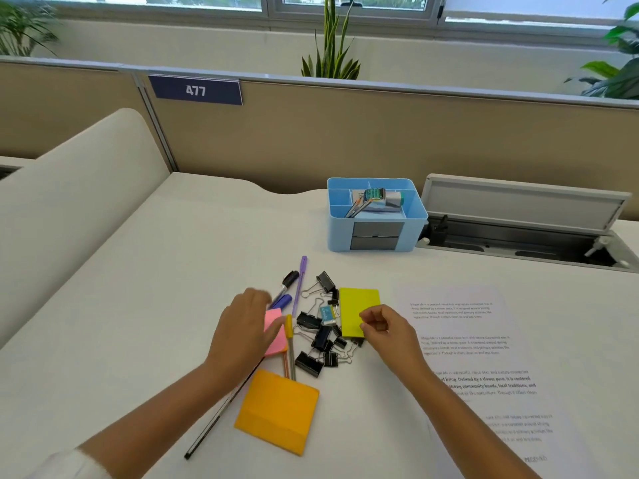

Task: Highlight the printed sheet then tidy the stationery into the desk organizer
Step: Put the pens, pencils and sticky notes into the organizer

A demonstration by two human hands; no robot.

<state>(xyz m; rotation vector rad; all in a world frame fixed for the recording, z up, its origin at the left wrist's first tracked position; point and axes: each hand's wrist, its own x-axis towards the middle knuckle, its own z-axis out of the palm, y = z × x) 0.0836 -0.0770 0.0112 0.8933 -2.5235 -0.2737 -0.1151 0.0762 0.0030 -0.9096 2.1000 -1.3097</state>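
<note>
Seemingly at the tidying step, the right hand [383,328] pinches the yellow sticky notes [358,311] mid-surface with curled fingers while the left hand [247,326], fingers loosely spread, rests on the pink notes [275,335]; next, carrying them to the blue organizer [377,216] near the far edge.

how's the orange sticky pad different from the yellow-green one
The orange sticky pad lies nearest the camera, with no hand on it; the yellow-green sticky pad lies farther back, beside the binder clips, with the right hand at its near edge. The orange pad sits turned at an angle and looks larger; the yellow-green pad lies nearly square to the view. Both are plain, blank pads lying flat on the white desk.
</note>
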